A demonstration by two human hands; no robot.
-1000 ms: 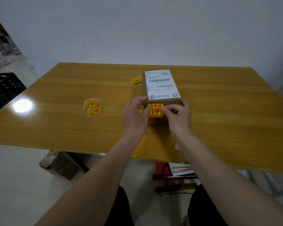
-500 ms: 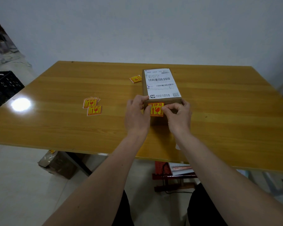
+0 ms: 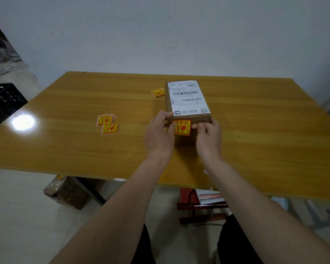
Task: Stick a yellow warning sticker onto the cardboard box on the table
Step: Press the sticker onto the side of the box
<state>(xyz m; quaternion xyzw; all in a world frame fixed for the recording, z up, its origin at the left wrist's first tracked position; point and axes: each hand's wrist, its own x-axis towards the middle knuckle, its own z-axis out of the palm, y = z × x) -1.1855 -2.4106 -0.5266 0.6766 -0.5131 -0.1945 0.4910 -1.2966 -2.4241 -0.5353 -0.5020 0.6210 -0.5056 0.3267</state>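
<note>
A brown cardboard box [image 3: 200, 119] lies on the wooden table [image 3: 255, 134], with a white shipping label covering its top. A yellow and red warning sticker [image 3: 181, 127] lies flat against the box's near side face. My left hand [image 3: 159, 138] grips the box's near left corner, thumb on the top edge, fingers touching the sticker's left side. My right hand [image 3: 208, 138] holds the near right corner, its fingertips pressed on the sticker's right edge.
A small pile of spare yellow stickers [image 3: 108, 123] lies left of the box, and another sticker [image 3: 157, 92] rests beside the box's far left side. A black crate [image 3: 2, 101] stands off the table's left. Boxes and a red stool sit under the table.
The sticker sits slightly flatter on the box's near face. Both hands stayed at the box's near corners, fingers shifting a little over the sticker.
</note>
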